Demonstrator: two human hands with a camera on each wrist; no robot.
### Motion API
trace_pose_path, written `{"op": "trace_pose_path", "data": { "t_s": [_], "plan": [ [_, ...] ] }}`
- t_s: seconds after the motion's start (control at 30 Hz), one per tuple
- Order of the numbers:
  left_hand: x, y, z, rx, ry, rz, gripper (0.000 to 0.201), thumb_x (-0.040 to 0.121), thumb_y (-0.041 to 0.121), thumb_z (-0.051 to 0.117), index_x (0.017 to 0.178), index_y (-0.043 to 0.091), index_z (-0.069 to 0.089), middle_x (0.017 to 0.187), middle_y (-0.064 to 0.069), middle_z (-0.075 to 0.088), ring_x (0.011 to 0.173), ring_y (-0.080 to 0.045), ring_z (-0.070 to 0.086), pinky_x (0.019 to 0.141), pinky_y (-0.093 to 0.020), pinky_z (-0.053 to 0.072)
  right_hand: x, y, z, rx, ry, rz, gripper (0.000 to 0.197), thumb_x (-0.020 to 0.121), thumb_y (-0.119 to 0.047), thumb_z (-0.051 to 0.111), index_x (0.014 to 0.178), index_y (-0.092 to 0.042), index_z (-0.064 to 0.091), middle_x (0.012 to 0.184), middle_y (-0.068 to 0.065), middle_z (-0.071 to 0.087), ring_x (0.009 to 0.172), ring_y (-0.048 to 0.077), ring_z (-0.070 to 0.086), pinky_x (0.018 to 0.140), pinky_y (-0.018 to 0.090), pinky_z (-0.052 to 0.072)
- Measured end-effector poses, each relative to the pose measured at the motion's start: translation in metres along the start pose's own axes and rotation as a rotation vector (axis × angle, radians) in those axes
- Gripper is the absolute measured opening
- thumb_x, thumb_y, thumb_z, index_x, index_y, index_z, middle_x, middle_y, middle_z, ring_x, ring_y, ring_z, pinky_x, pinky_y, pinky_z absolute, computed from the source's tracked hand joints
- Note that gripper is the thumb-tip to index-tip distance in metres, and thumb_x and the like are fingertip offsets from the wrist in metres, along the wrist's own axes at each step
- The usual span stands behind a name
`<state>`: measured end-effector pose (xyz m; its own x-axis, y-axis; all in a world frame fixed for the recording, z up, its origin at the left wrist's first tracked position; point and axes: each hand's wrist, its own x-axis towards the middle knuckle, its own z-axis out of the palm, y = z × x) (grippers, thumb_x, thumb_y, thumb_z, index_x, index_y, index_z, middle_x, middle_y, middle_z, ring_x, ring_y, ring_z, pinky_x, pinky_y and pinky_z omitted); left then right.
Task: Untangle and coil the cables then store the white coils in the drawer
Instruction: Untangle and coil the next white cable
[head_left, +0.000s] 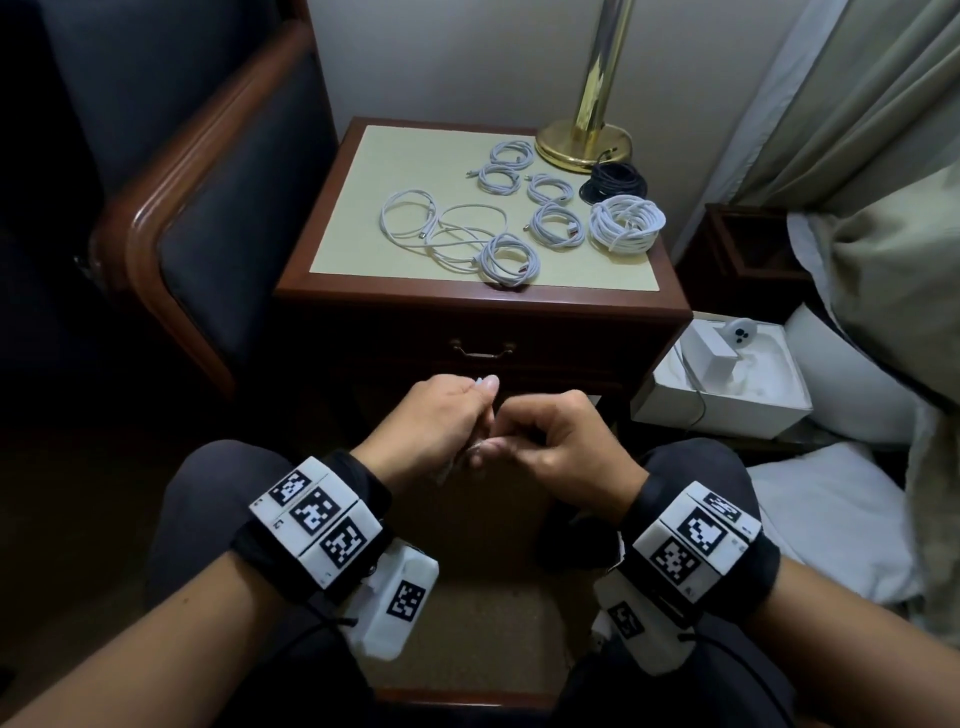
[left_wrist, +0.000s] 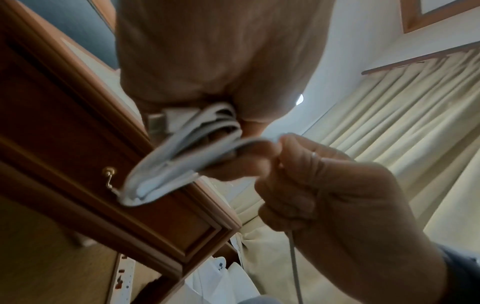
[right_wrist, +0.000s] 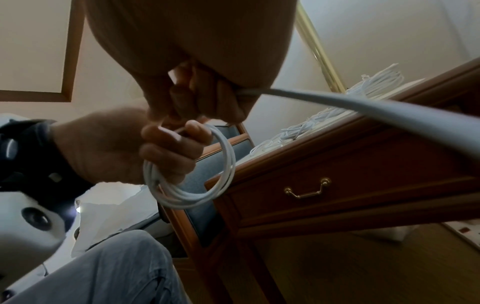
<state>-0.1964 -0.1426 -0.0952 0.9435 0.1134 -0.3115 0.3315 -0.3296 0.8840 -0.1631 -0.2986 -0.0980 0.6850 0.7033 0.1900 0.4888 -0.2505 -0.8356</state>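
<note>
At the far left stands an armchair (head_left: 218, 218) with a wooden frame and dark upholstery. Nearer, in front of the person's knees, the left hand (head_left: 431, 431) has its fingers curled round a small white coil (right_wrist: 192, 170) of several loops, with a plug end poking out past the thumb. Just to its right, the right hand (head_left: 561, 447) touches the left one, its fingers closed on the loose strand of the same white cable (right_wrist: 363, 109), which runs out from its fist.

Beyond the hands is the nightstand (head_left: 483, 301), its drawer (head_left: 519, 358) shut, with a brass handle (head_left: 482, 351) at the middle. On its pale top lie the other cables: on the left a loosely looped white cable (head_left: 441, 228), with a coiled one (head_left: 509, 260) near the front edge, then four small white coils (head_left: 524, 182) toward the middle and far side, then a thick white coil (head_left: 626, 223) at the right, and a black coil (head_left: 613, 184) just behind that. A brass lamp base (head_left: 584, 143) stands at the far right corner. Right of the nightstand, low down, sits an open white box (head_left: 727, 379), and beyond it hang pale curtains (head_left: 857, 104).
</note>
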Motion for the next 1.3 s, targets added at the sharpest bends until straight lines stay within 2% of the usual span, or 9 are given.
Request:
{"op": "trace_pose_path", "data": {
  "t_s": [0.1, 0.17, 0.27, 0.37, 0.53, 0.77, 0.93, 1.07, 1.3],
  "plan": [
    [-0.002, 0.007, 0.007, -0.099, -0.087, -0.175, 0.047, 0.101, 0.034, 0.044, 0.064, 0.007, 0.055, 0.041, -0.004, 0.046, 0.031, -0.014, 0.041, 0.039, -0.017, 0.032, 0.002, 0.001, -0.003, 0.044, 0.041, 0.099, 0.037, 0.072, -0.010, 0.081, 0.095, -0.011, 0.053, 0.056, -0.007, 0.050, 0.049, 0.005, 0.044, 0.050, 0.016, 0.034],
    [-0.004, 0.015, 0.011, -0.149, -0.155, -0.249, 0.037, 0.098, 0.024, 0.042, 0.068, 0.006, 0.054, 0.043, -0.002, 0.046, 0.031, -0.010, 0.037, 0.036, -0.015, 0.028, 0.004, 0.006, -0.005, 0.026, -0.051, 0.174, 0.047, 0.070, -0.005, 0.078, 0.110, -0.011, 0.054, 0.063, -0.006, 0.056, 0.055, 0.004, 0.052, 0.054, 0.020, 0.042],
    [-0.006, 0.024, 0.012, -0.196, -0.242, -0.298, 0.024, 0.090, 0.016, 0.039, 0.073, 0.007, 0.053, 0.054, -0.002, 0.050, 0.037, -0.006, 0.036, 0.034, -0.013, 0.028, 0.002, 0.014, 0.000, -0.144, -0.134, 0.227, 0.022, 0.077, -0.015, 0.072, 0.098, -0.014, 0.067, 0.082, 0.001, 0.069, 0.076, 0.013, 0.065, 0.069, 0.036, 0.053],
    [-0.004, 0.026, 0.005, -0.250, -0.293, -0.333, 0.022, 0.091, 0.016, 0.042, 0.077, 0.006, 0.055, 0.056, -0.002, 0.053, 0.038, -0.006, 0.038, 0.038, -0.015, 0.037, 0.002, 0.015, 0.002, -0.235, -0.153, 0.330, 0.010, 0.087, -0.024, 0.065, 0.078, -0.019, 0.064, 0.073, -0.005, 0.064, 0.068, 0.008, 0.059, 0.060, 0.029, 0.047],
    [-0.002, 0.009, -0.014, -0.365, -0.174, -0.154, 0.031, 0.097, 0.029, 0.053, 0.083, 0.005, 0.068, 0.061, -0.006, 0.061, 0.051, -0.014, 0.057, 0.051, -0.019, 0.047, 0.007, 0.021, -0.001, 0.024, 0.042, 0.556, 0.029, 0.087, -0.024, 0.067, 0.060, -0.017, 0.059, 0.045, -0.009, 0.052, 0.043, 0.001, 0.047, 0.047, 0.021, 0.035],
    [-0.010, -0.012, -0.004, -0.562, -0.190, -0.030, 0.048, 0.088, 0.049, 0.057, 0.097, 0.003, 0.069, 0.054, -0.001, 0.051, 0.058, -0.016, 0.060, 0.065, -0.026, 0.051, 0.005, 0.021, 0.008, 0.171, 0.141, 0.720, 0.022, 0.089, -0.020, 0.064, 0.077, -0.001, 0.066, 0.050, -0.001, 0.047, 0.044, 0.010, 0.042, 0.044, 0.024, 0.029],
    [-0.012, -0.015, -0.002, -0.321, -0.126, 0.129, 0.013, 0.090, 0.020, 0.062, 0.100, 0.013, 0.066, 0.066, 0.006, 0.066, 0.062, -0.009, 0.062, 0.064, -0.024, 0.050, 0.003, 0.020, 0.007, 0.161, 0.136, 0.727, 0.022, 0.088, -0.021, 0.065, 0.070, -0.008, 0.061, 0.047, -0.002, 0.045, 0.040, 0.009, 0.039, 0.043, 0.023, 0.028],
    [-0.009, -0.019, -0.004, -0.319, -0.062, 0.154, 0.022, 0.093, 0.014, 0.059, 0.115, 0.010, 0.062, 0.074, 0.002, 0.065, 0.059, -0.011, 0.059, 0.066, -0.029, 0.055, 0.003, 0.015, 0.005, 0.185, 0.081, 0.743, 0.027, 0.090, -0.021, 0.063, 0.065, -0.013, 0.056, 0.044, -0.005, 0.045, 0.037, 0.007, 0.040, 0.041, 0.022, 0.029],
    [-0.008, -0.015, 0.006, -0.352, 0.006, 0.062, 0.028, 0.101, 0.034, 0.044, 0.087, 0.014, 0.057, 0.060, 0.008, 0.043, 0.049, -0.002, 0.041, 0.053, -0.020, 0.045, 0.002, 0.008, 0.005, 0.246, -0.072, 0.720, 0.019, 0.090, -0.019, 0.065, 0.074, -0.010, 0.059, 0.049, -0.001, 0.047, 0.039, 0.010, 0.039, 0.040, 0.022, 0.029]
  ]
}}
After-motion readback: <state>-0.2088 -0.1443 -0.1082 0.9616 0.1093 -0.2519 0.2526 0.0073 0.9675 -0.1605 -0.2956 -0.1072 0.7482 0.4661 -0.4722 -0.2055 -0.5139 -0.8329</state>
